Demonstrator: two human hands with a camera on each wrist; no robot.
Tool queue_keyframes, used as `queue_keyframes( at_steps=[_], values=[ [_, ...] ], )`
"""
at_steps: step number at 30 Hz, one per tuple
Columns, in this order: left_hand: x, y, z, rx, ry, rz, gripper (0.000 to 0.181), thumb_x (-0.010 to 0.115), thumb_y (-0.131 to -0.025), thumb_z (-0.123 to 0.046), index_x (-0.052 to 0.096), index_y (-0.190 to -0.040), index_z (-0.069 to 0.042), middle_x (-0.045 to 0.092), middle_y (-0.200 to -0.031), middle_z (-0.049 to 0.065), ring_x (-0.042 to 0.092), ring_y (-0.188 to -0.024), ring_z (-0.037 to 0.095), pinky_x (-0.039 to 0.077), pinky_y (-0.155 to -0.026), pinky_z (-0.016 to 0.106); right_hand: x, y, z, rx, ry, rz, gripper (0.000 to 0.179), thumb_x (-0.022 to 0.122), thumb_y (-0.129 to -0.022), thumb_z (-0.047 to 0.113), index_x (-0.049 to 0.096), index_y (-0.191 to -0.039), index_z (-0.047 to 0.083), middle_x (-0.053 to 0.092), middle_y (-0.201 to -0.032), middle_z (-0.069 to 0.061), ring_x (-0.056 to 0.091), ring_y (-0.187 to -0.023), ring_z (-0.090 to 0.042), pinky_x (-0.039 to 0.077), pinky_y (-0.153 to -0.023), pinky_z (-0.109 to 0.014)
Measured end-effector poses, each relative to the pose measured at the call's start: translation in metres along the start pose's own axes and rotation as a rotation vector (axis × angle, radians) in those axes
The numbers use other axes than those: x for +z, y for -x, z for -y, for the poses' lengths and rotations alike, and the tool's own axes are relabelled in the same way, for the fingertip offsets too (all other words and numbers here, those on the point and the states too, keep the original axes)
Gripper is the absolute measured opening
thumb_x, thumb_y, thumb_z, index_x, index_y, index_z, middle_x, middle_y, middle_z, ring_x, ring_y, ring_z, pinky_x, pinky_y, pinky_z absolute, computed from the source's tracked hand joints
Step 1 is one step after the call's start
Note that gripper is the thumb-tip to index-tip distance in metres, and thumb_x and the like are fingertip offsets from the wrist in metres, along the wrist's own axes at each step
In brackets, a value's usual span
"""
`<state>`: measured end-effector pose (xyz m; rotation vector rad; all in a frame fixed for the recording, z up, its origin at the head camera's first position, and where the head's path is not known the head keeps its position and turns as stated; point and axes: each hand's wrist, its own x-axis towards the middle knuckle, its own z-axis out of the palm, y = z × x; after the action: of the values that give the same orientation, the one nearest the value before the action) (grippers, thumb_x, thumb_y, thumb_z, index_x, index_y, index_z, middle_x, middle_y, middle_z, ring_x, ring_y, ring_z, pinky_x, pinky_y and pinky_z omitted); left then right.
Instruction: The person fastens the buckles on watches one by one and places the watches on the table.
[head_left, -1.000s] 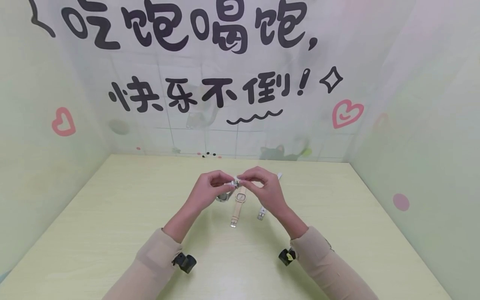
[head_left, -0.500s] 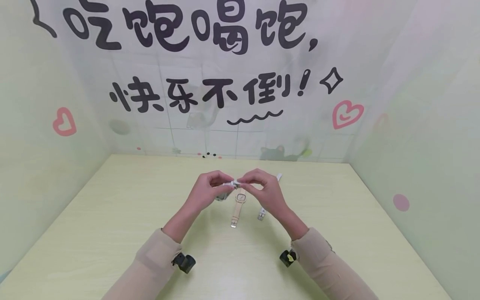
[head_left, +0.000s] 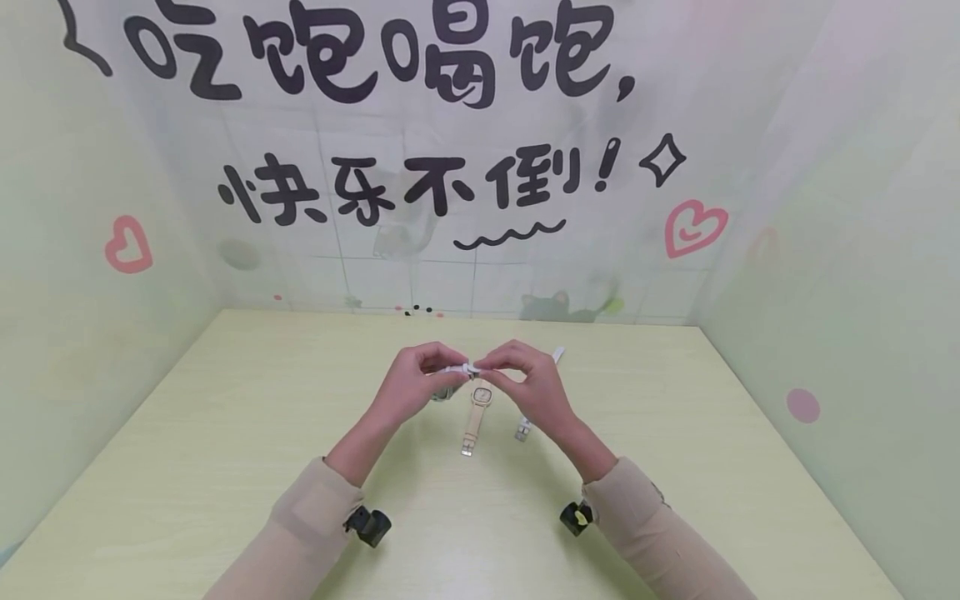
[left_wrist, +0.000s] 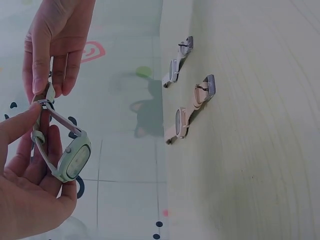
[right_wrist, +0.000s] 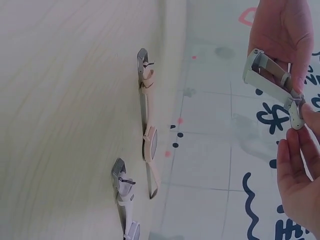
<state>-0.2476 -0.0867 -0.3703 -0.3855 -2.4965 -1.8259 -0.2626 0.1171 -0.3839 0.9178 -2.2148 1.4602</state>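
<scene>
Above the table, both hands hold one pale, whitish-green wristwatch [left_wrist: 75, 157], its strap bent into a loop. My left hand [head_left: 416, 379] grips the strap beside the metal buckle [left_wrist: 46, 103]. Thumb and fingers of my right hand [head_left: 528, 382] pinch the strap's tip [right_wrist: 296, 117], which passes at the buckle. The watch case hangs below the left fingers, largely hidden by that hand in the head view. Beneath the hands lie a beige-pink watch [head_left: 477, 417] and, to its right, a white watch [head_left: 522, 429], partly covered by the right hand in the head view.
The pale wooden table [head_left: 262, 467] reaches back to a printed wall [head_left: 420, 275] with large black characters. Side walls stand left and right. A small black camera [head_left: 369, 525] sits at the left wrist, another camera [head_left: 576, 517] at the right.
The right hand has shifted slightly down and right with the strap's tip, and the strap between the hands lies flatter. The left hand keeps its place. The two watches on the table have not moved.
</scene>
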Motion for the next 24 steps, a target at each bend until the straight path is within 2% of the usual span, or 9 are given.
queue_keyframes(
  at_steps=[7, 14, 19, 24],
  values=[
    [0.0009, 0.0000, 0.0023, 0.016, -0.016, -0.003, 0.019, 0.074, -0.089, -0.011, 0.072, -0.106, -0.003, 0.075, -0.107, 0.015, 0.071, -0.099, 0.022, 0.054, -0.076, 0.025, 0.0027, -0.0001, 0.0007, -0.017, 0.040, -0.010, 0.012, 0.074, -0.084, -0.005, 0.074, -0.096, -0.005, 0.074, -0.092, -0.019, 0.070, -0.089, -0.033, 0.061, -0.083, -0.043],
    [0.0023, 0.0010, 0.0007, 0.016, -0.048, -0.013, 0.017, 0.074, -0.088, -0.010, 0.073, -0.104, -0.006, 0.075, -0.105, 0.012, 0.071, -0.104, 0.025, 0.054, -0.075, 0.024, 0.0032, 0.0003, -0.0003, -0.031, 0.039, -0.005, 0.011, 0.076, -0.083, -0.001, 0.074, -0.094, -0.001, 0.075, -0.091, -0.015, 0.072, -0.088, -0.028, 0.061, -0.084, -0.039],
    [0.0031, 0.0024, -0.0001, -0.005, -0.069, -0.013, 0.016, 0.075, -0.087, -0.011, 0.074, -0.103, -0.007, 0.076, -0.104, 0.010, 0.071, -0.097, 0.020, 0.056, -0.071, 0.026, 0.0030, 0.0010, -0.0022, -0.053, 0.033, 0.008, 0.008, 0.077, -0.084, 0.004, 0.076, -0.092, 0.004, 0.076, -0.089, -0.010, 0.072, -0.087, -0.023, 0.061, -0.083, -0.031],
    [0.0035, 0.0036, -0.0008, -0.003, -0.094, -0.024, 0.016, 0.076, -0.087, -0.012, 0.074, -0.102, -0.008, 0.076, -0.104, 0.009, 0.069, -0.092, 0.018, 0.054, -0.067, 0.026, 0.0029, 0.0016, -0.0003, -0.078, 0.037, 0.015, 0.008, 0.077, -0.084, 0.005, 0.076, -0.092, 0.004, 0.076, -0.089, -0.009, 0.072, -0.086, -0.022, 0.061, -0.083, -0.031]
  ],
)
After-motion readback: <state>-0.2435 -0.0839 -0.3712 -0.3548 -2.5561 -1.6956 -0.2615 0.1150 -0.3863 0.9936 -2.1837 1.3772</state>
